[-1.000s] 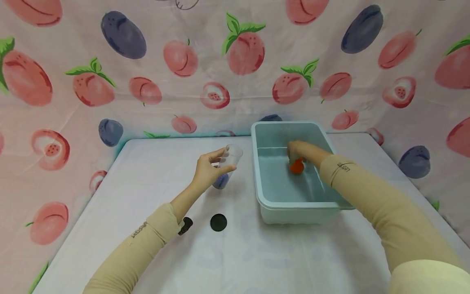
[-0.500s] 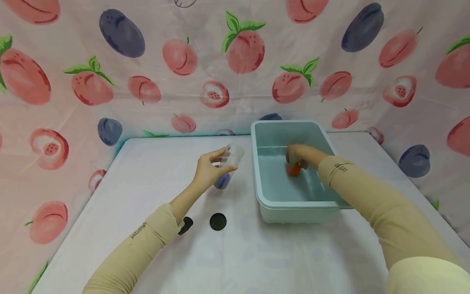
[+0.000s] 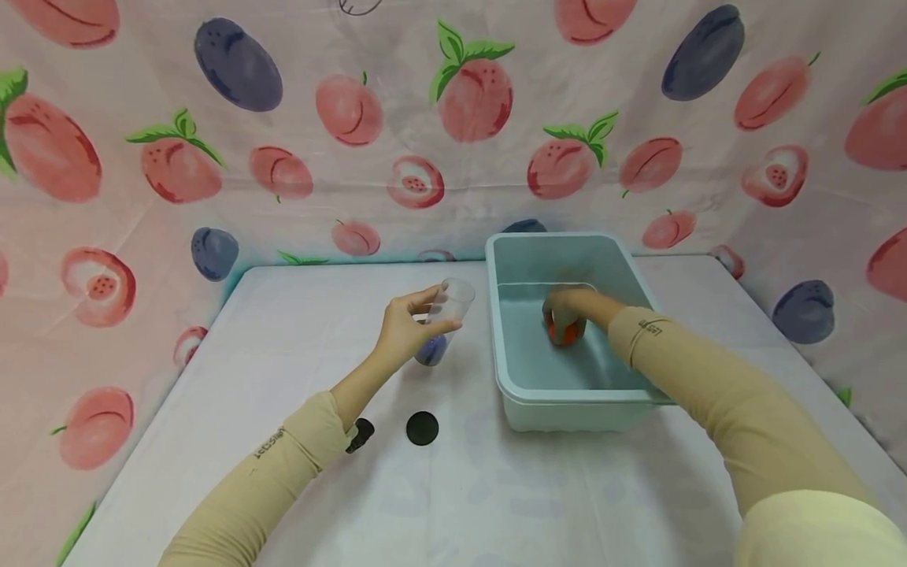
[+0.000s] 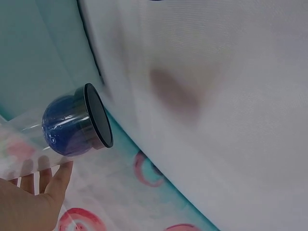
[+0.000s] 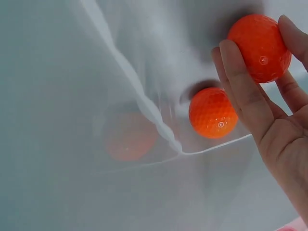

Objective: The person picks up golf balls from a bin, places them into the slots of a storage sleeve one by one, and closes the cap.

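Observation:
My left hand (image 3: 405,329) holds a clear plastic tube (image 3: 453,296) tilted above the table, left of the bin. Inside its lower end sits a blue ball (image 4: 60,127), and a black cap (image 4: 99,115) covers that end; the upper end points toward the bin. My right hand (image 3: 567,305) is down inside the light blue bin (image 3: 499,346), gripping an orange golf ball (image 5: 260,48) between thumb and fingers. A second orange golf ball (image 5: 213,113) lies in a corner of the bin, just beyond the fingers in the right wrist view.
On the white table (image 3: 298,315), a black disc (image 3: 422,428) lies in front of the tube. Beside the left cuff is a small black object (image 3: 362,434), partly covered by the sleeve. A fruit-print cloth (image 3: 283,213) hangs behind the table.
Inside the bin, my right hand has shifted slightly left and its fingers have come around the orange golf ball. The left hand keeps the tube almost in place.

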Motion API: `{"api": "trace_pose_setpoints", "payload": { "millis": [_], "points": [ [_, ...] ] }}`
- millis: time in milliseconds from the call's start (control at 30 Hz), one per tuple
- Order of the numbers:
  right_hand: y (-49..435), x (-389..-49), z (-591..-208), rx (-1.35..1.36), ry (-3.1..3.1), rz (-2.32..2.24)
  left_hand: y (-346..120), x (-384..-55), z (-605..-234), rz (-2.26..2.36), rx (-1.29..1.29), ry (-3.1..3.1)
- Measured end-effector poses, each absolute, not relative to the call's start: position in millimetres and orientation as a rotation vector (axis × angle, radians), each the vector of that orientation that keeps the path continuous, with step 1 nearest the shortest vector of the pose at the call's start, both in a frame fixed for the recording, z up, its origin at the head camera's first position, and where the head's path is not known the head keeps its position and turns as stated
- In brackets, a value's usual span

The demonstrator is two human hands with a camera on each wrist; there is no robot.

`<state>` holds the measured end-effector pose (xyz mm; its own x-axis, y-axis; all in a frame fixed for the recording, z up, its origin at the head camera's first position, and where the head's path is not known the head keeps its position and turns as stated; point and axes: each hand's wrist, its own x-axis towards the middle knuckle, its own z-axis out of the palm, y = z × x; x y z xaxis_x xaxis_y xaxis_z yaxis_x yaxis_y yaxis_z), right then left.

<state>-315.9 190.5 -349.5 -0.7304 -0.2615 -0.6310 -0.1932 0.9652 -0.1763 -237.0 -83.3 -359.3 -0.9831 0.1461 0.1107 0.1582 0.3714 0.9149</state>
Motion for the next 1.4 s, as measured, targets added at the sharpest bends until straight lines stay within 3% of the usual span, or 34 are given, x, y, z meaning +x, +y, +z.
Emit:
{"api": "trace_pose_setpoints", "payload": {
  "millis": [767,1100,1400],
  "points": [
    [188.4,-320.5,-328.5,-0.341,2.425,-0.377,-82.5,-237.0,-356.8,-1.689,-0.291,-2.595],
    [195.5,-313.0,-311.5,-0.457,2.427,-0.72,-79.0,-239.1,-355.7,-1.689,-0.3,-2.598],
    [195.9,-308.4,-299.9,-0.398,2.388,-1.011,-75.9,-242.4,-354.6,-1.71,-0.318,-2.58]
  ]
}}
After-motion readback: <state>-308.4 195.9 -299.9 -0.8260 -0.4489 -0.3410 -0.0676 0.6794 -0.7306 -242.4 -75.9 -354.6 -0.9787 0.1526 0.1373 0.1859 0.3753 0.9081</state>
